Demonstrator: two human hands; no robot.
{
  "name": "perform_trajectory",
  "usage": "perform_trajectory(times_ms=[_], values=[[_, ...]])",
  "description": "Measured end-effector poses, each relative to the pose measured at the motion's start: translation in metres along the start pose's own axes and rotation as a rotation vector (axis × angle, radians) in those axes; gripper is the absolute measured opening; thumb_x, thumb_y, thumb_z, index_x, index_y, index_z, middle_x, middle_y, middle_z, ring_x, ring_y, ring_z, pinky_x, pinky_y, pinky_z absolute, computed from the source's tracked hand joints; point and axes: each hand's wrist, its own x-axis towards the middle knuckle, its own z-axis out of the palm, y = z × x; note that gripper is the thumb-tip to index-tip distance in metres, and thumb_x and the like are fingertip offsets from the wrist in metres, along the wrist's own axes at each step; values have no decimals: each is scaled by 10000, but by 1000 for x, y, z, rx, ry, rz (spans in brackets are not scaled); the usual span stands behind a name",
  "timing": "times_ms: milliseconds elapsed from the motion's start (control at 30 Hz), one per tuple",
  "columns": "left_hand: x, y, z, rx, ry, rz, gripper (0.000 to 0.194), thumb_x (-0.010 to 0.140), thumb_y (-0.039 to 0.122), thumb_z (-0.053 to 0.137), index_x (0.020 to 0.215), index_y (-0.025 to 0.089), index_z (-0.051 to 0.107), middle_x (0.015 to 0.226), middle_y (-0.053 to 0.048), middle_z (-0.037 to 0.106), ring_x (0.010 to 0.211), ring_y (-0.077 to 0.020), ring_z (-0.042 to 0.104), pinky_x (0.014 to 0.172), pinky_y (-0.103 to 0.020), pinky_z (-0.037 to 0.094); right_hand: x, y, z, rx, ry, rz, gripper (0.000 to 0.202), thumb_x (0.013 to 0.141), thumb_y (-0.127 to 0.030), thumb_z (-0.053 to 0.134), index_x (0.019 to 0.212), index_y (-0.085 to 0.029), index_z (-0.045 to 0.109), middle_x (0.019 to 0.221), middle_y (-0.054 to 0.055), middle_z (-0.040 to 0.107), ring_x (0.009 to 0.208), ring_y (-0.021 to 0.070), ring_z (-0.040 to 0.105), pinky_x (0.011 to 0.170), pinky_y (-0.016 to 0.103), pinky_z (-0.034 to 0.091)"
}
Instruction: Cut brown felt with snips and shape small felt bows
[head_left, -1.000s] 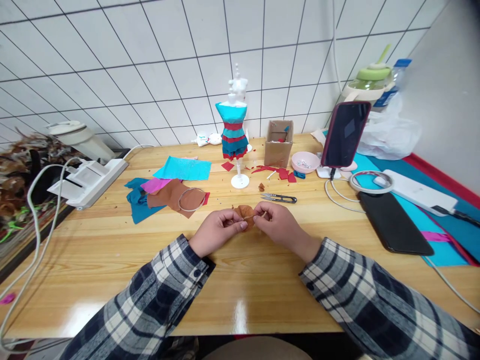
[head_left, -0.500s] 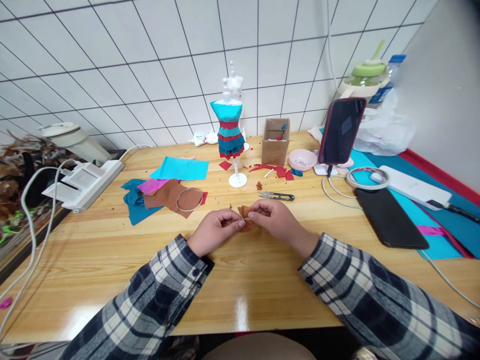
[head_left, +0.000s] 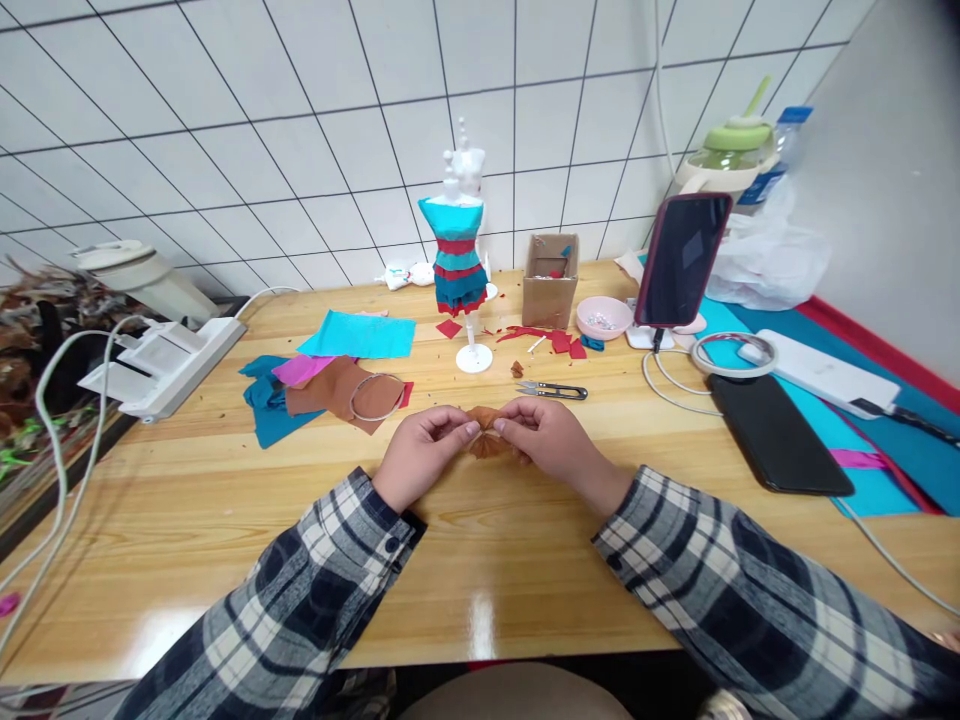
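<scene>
A small gathered piece of brown crepe paper is pinched between my two hands just above the table. My left hand grips its left side between thumb and fingers, and my right hand grips its right side. A thin light strand seems to cross the middle of the paper between the fingertips. Behind my right hand lie black thread snips and a small brown scrap. Farther back stands a white mini mannequin in a turquoise, red and blue paper dress.
Left are turquoise paper, brown paper under a metal ring, and a power strip. Back right hold a cardboard box, a pink bowl and a propped phone. A black phone lies right.
My hands have spread slightly apart, my left hand shifting a little left. The brown paper now shows more widely fanned out above and below the fingertips.
</scene>
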Motion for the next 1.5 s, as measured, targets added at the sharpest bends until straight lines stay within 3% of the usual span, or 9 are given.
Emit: perform_trajectory(times_ms=[200,433,633,867,1033,1133,1333,1500], values=[[-1,0,0,8,2,-16,270,716,411,702,737,143,669,719,-21,651,680,-141,562,670,-260,444,-2,0,1,123,-79,95,177,784,-336,617,810,-162,599,621,-10,580,534,110,558,429,207,481],[0,2,1,24,15,4,303,738,450,679,776,149,665,734,-21,672,691,-150,587,678,-263,461,-1,2,1,161,-32,62,167,784,-331,622,771,-170,577,573,-32,561,485,98,539,443,216,489],[-1,3,3,44,-65,-16,318,724,438,693,829,139,672,811,-46,699,733,-167,618,692,-271,483,-1,2,2,146,-33,34,149,798,-313,601,764,-172,565,595,-26,574,472,98,542,449,219,467],[-1,0,2,23,8,-27,277,720,418,693,782,150,661,734,-19,674,674,-145,593,639,-252,458,-2,-1,3,137,-49,78,163,801,-325,595,776,-165,578,560,-31,566,466,87,529,444,199,453],[-1,0,2,36,-65,-18,261,739,407,678,777,150,651,750,-25,677,685,-150,600,657,-261,468,-1,1,2,131,-26,47,218,752,-336,641,884,-166,603,799,17,636,602,105,566,464,205,465],[-2,0,2,55,-124,0,272,756,416,664,789,146,653,772,-42,688,732,-172,620,714,-289,488,0,2,1,47,1,-34,190,744,-336,644,813,-161,615,755,13,626,619,110,549,491,210,439],[-3,1,1,-27,-48,24,478,806,454,617,1184,161,602,1121,-101,668,1008,-224,621,906,-352,467,1,2,1,153,80,-49,205,763,-371,618,781,-169,589,668,-18,576,579,99,509,512,217,415],[0,-3,4,117,-53,54,375,758,450,666,984,150,666,1018,-97,682,949,-230,615,869,-360,470,0,2,4,185,75,-45,204,762,-364,617,782,-163,591,644,-27,551,548,89,482,501,214,408]])
